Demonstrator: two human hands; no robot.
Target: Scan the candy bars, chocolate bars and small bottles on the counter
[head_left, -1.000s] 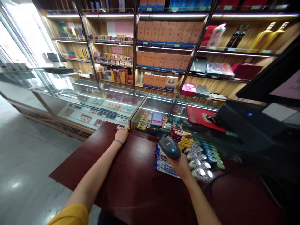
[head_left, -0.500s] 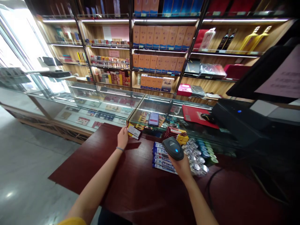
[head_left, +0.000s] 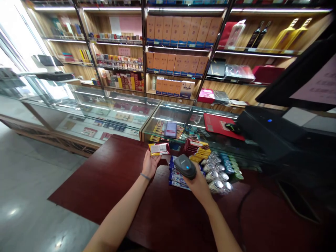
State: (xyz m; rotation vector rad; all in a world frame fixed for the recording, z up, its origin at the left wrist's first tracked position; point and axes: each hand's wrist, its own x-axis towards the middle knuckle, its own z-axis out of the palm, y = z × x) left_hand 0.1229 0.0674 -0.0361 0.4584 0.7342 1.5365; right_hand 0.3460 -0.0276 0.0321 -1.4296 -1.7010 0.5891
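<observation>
My left hand point(head_left: 151, 164) holds a flat yellow and dark red packet point(head_left: 159, 149), its white label with a barcode facing up. In my right hand point(head_left: 198, 182) is a black barcode scanner point(head_left: 185, 166) with a small blue light, its head toward the packet. Beneath the scanner lie several blue and white wrapped bars point(head_left: 178, 178), partly hidden by it. Just behind sits a stack of similar yellow and dark red packets point(head_left: 196, 149). Several small silver-topped items point(head_left: 216, 171) stand in rows to the right, beside blue and green ones point(head_left: 234, 165).
The dark red wooden counter point(head_left: 105, 182) meets a glass display case point(head_left: 115, 115). A red mat point(head_left: 220, 126) lies on the glass at right. A monitor point(head_left: 296, 84) and black machine point(head_left: 265, 136) stand on the right. Shelves with orange boxes point(head_left: 181, 31) line the back.
My left hand has moved right with the packet and turned palm up, so the label faces up more squarely. The scanner has shifted slightly left, closer to the packet.
</observation>
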